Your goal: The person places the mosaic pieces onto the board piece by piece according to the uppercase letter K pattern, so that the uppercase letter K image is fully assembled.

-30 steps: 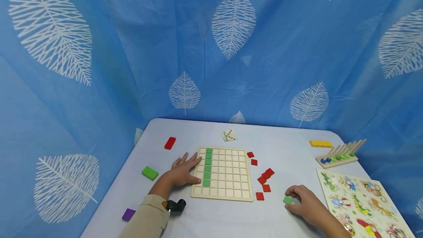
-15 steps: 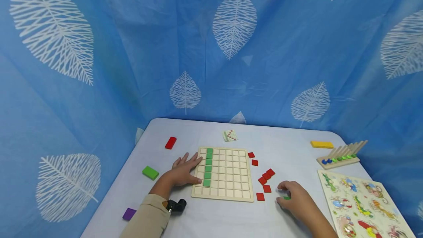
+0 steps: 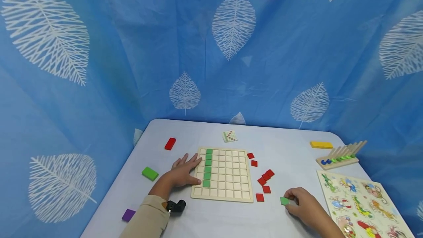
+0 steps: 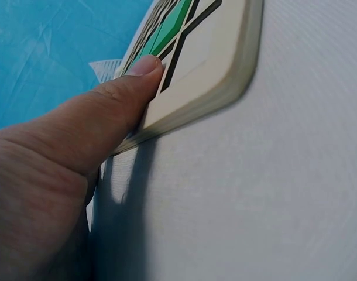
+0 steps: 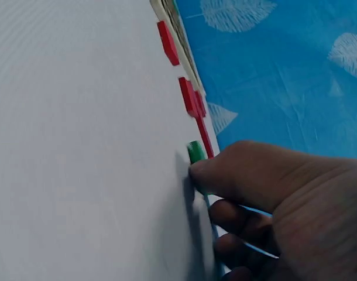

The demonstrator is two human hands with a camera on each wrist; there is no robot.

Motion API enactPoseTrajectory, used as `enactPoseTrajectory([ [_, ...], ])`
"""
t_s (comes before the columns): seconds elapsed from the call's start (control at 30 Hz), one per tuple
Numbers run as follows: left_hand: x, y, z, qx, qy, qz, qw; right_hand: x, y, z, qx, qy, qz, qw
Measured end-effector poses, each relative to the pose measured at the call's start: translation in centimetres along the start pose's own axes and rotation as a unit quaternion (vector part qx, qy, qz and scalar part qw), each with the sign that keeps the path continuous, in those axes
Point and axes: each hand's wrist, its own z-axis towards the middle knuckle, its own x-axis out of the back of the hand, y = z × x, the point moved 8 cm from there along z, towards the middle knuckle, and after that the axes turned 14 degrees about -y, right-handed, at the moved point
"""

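Note:
My left hand (image 3: 183,172) rests with spread fingers on the left edge of a wooden grid board (image 3: 228,198). Its thumb (image 4: 117,93) lies on the board's pale border in the left wrist view. One column of the grid holds several green tiles (image 3: 207,169). To the right of the board, my right hand (image 3: 305,205) pinches a loose green tile (image 3: 284,201) between thumb and fingers, low over the white table. The tile's end (image 5: 194,151) sticks out past the thumb in the right wrist view. Several red tiles (image 3: 259,197) lie between the board and my right hand.
A small pattern card (image 3: 229,136) lies behind the board. Red (image 3: 170,143), green (image 3: 150,173) and purple (image 3: 128,215) blocks lie at left. At right are a yellow block (image 3: 321,144), a pegged wooden rack (image 3: 337,161) and an animal puzzle board (image 3: 360,197).
My right hand went left, then came back a little to the right. The green tile now shows more beyond its fingertips. My left hand and the board stay put.

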Motion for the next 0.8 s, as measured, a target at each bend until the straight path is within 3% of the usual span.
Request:
enactPoseTrajectory([
  [0.1, 0.1, 0.0, 0.0, -0.001, 0.000, -0.001, 1.0000, -0.5, -2.9, 0.7, 0.008, 0.031, 0.038, 0.999],
  [0.23, 0.1, -0.3, 0.0, 0.004, 0.004, 0.004, 1.0000, -2.6, -9.3, 2.0, 0.096, 0.060, 0.085, 0.990],
  [0.37, 0.1, -0.3, 0.1, -0.004, 0.004, 0.005, 1.0000, -5.4, -15.3, 3.1, 0.195, 0.039, 0.068, 0.978],
  [0.47, 0.2, -0.1, 0.1, -0.008, 0.004, 0.009, 0.9999, -7.3, -18.5, 3.9, 0.224, 0.005, 0.054, 0.973],
  [0.63, 0.4, 0.2, 0.0, -0.003, 0.007, 0.007, 0.9999, -9.7, -21.9, 4.9, 0.237, -0.036, 0.050, 0.970],
  [0.8, 0.4, 0.1, -0.2, 0.005, 0.004, 0.007, 1.0000, -10.9, -23.2, 5.2, 0.229, -0.045, 0.031, 0.972],
])
